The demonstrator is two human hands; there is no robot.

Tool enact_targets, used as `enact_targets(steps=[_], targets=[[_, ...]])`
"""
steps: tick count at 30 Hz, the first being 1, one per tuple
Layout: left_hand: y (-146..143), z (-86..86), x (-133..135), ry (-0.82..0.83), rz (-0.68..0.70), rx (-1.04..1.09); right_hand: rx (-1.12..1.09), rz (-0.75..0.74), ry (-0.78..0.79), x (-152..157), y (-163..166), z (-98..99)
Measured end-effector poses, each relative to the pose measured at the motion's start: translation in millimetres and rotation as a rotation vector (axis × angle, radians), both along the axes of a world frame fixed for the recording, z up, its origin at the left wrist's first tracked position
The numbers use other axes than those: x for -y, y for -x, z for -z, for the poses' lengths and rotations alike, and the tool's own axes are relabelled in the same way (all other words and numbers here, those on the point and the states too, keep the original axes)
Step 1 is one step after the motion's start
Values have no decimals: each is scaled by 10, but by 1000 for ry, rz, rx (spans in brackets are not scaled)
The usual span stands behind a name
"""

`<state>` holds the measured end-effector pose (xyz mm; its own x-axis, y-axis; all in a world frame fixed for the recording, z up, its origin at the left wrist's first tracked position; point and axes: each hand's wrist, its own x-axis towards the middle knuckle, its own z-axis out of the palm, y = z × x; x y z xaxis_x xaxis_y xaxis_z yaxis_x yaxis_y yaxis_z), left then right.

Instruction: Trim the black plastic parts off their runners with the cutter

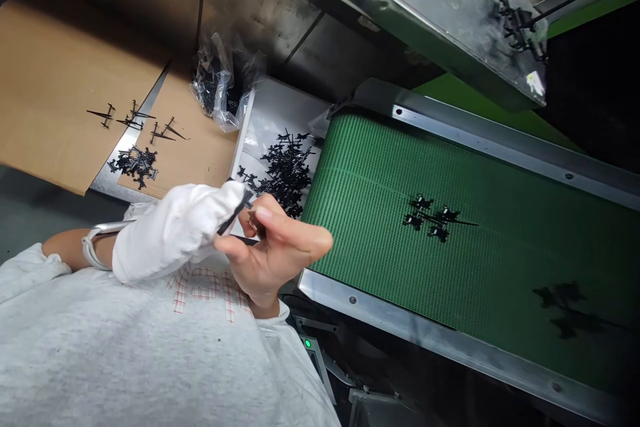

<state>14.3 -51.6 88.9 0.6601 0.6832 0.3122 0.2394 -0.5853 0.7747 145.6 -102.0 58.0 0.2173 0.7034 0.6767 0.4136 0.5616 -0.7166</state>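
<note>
White-gloved L hand (pixel 175 233) and bare R hand (pixel 265 247) both hold a black plastic part (pixel 234 213), fingers nearly closed on it, R grip prob. at its end, hard to see. Just left of green conveyor belt (pixel 480 260), a heap of black parts (pixel 287 173) sits in a white tray (pixel 270 107); more black parts (pixel 430 217) lie on the belt, others (pixel 135 123) on cardboard (pixel 200 153) past the tray.

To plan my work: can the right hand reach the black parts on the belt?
Probably yes: the right hand overhangs the green belt, and nothing lies between it and the black parts.
</note>
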Motion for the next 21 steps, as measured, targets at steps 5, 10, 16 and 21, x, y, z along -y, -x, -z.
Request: enact_targets(steps=[5, 10, 16, 21], targets=[[-38, 43, -23, 6, 71, 66, -329, -175, 148, 10, -23, -92], [-56, -53, -96, -386, 97, -25, -334, -340, 295, 11, -134, -171], [-16, -99, -82, -426, -22, -78, -333, -297, 311, 2, -146, -138], [-31, -106, -17, -186, -165, 30, -357, -96, 224, -12, -81, -91]])
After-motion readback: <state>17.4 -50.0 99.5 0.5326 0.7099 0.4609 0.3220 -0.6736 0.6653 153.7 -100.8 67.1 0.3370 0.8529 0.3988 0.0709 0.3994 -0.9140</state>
